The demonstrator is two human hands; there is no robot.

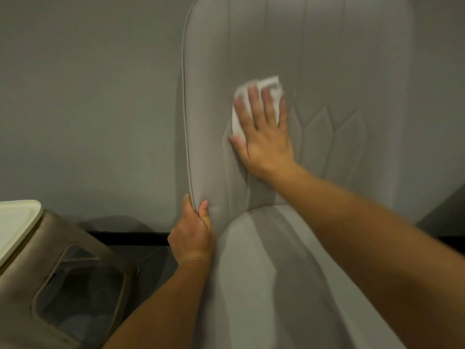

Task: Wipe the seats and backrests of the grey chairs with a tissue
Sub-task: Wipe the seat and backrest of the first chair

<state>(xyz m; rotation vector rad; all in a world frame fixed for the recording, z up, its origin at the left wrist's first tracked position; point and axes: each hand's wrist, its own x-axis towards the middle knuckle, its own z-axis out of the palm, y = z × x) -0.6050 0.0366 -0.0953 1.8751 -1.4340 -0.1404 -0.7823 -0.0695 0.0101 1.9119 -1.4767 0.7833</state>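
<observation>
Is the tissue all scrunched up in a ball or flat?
Mostly flat. The tissue lies folded against the backrest under the right hand's straight fingers.

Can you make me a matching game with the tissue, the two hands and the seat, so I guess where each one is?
Things:
1. tissue
2. left hand
3. right hand
4. seat

Places:
A. grips the backrest's side edge
B. lies below the backrest, nothing on it
C. pressed flat on the tissue
D. squashed between a hand and the backrest

Pairs: 1-D, 2-A, 3-C, 4-B
</observation>
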